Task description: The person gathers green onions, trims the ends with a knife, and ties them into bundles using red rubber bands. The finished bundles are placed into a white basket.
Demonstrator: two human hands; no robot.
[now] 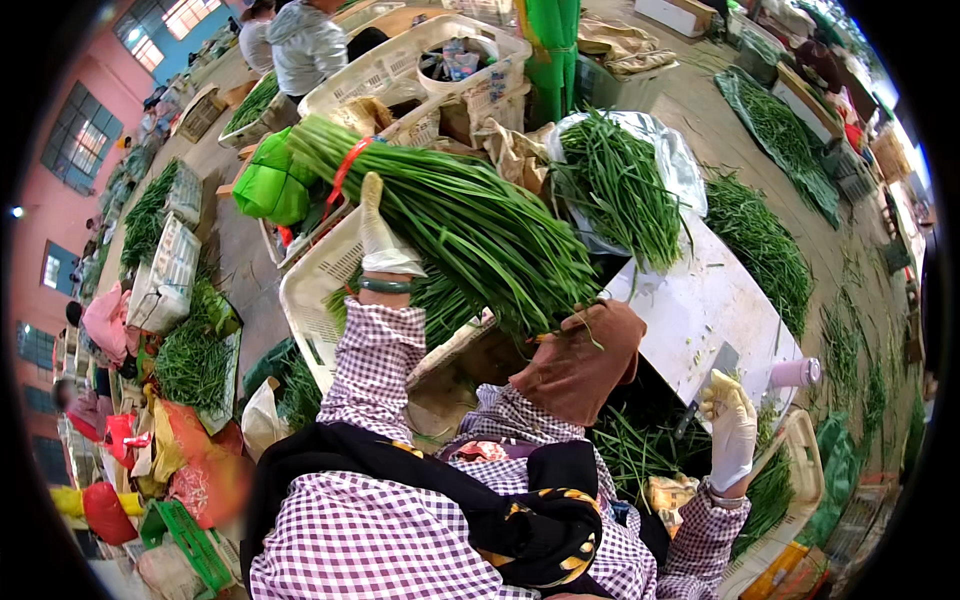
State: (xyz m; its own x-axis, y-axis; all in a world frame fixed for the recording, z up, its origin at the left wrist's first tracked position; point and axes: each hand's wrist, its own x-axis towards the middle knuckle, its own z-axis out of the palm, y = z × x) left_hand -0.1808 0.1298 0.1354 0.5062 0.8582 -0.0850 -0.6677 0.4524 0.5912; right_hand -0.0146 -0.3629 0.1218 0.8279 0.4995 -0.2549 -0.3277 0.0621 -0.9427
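My left hand [381, 225], in a pale glove with a bangle at the wrist, holds a large bundle of long green leafy stalks [457, 217] near its bound end. A red band [346, 169] goes around that end; the leafy tips reach toward my knee. My right hand [729, 424], also gloved, has its fingers curled around a knife, whose blade [718, 367] lies by the edge of the white board [675, 315]. Small green scraps dot the board. A loose pile of green stalks [619, 187] rests on clear plastic at the board's far end.
A cream plastic crate [315, 300] with more greens stands under the bundle. Another cream crate [806, 457] is at my right. A pink bottle [795, 373] lies at the board's edge. Cut greens [645, 450] lie below the board. Other people [307, 45] sit at the upper left.
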